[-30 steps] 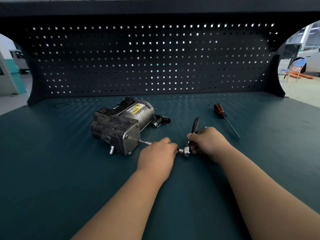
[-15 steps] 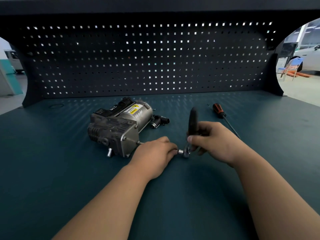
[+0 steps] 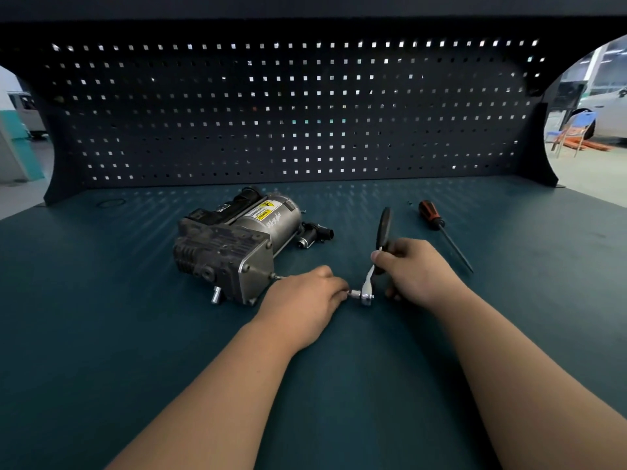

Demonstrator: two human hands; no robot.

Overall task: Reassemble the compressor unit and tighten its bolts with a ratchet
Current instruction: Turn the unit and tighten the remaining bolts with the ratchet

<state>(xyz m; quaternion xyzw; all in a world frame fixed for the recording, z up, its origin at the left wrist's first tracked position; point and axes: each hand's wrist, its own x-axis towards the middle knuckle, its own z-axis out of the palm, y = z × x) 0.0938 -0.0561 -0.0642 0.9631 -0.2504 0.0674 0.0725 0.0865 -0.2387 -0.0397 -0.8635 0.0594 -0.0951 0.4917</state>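
Bench (image 3: 101, 334): compressor (image 3: 237, 245) | right hand (image 3: 417, 273) grips ratchet (image 3: 382, 228) | left hand (image 3: 302, 296) holds extension bar (image 3: 354, 294)

1 ea: compressor (image 3: 234, 242), ratchet (image 3: 382, 228), screwdriver (image 3: 437, 225)

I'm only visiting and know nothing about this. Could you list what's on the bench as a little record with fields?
Surface: dark teal workbench, black perforated back panel
Workpiece: grey metal compressor unit with yellow warning label
Left: left hand grips silver extension bar that runs to the compressor's end plate
Right: right hand grips black-handled chrome ratchet, handle pointing away from the person
Idle: orange-and-black screwdriver right of the ratchet; small black fitting beside the compressor
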